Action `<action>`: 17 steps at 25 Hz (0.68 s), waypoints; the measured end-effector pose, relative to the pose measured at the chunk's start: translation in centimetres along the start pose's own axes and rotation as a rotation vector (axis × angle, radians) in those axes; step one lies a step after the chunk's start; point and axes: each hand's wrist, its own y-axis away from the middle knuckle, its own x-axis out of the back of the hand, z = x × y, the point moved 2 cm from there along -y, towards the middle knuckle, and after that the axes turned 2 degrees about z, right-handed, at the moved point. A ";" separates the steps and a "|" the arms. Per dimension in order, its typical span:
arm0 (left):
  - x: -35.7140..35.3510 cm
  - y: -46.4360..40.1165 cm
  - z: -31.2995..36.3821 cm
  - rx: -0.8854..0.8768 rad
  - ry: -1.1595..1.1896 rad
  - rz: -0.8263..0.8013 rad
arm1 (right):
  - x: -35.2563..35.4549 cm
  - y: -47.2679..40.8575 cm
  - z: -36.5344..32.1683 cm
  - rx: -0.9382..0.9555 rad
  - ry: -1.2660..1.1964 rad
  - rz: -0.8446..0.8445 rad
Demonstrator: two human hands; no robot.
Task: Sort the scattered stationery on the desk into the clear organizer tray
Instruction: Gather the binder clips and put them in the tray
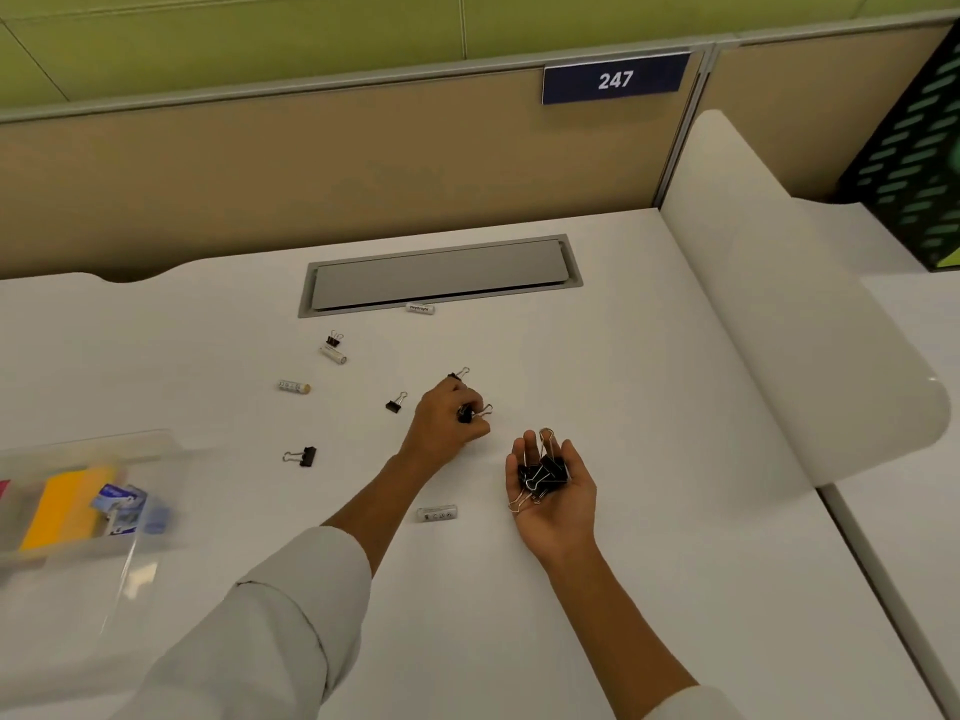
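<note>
The left hand (448, 419) reaches across the tabletop (649, 387), its fingers (470, 402) curled and pinching a black binder clip (466, 413). The right hand (553, 485) lies palm up, fingers relaxed, cupping a pile of clips (543, 472). The clear tray (156, 449) sits far left.
</note>
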 end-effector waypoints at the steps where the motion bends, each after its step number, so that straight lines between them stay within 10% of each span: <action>1: 0.6 0.4 0.6 0.046 0.123 0.055 | -0.1 0.2 0.2 0.002 -0.002 0.004; 4: 1.4 2.1 3.0 -0.007 0.322 -0.002 | -0.6 0.6 0.9 -0.006 -0.007 0.011; 10: 1.7 7.1 5.7 -0.240 -0.008 -0.258 | -1.5 1.5 3.5 -0.064 0.067 -0.023; 17: 7.0 9.3 4.4 -0.205 0.010 0.002 | -2.4 2.6 6.1 -0.115 0.091 -0.085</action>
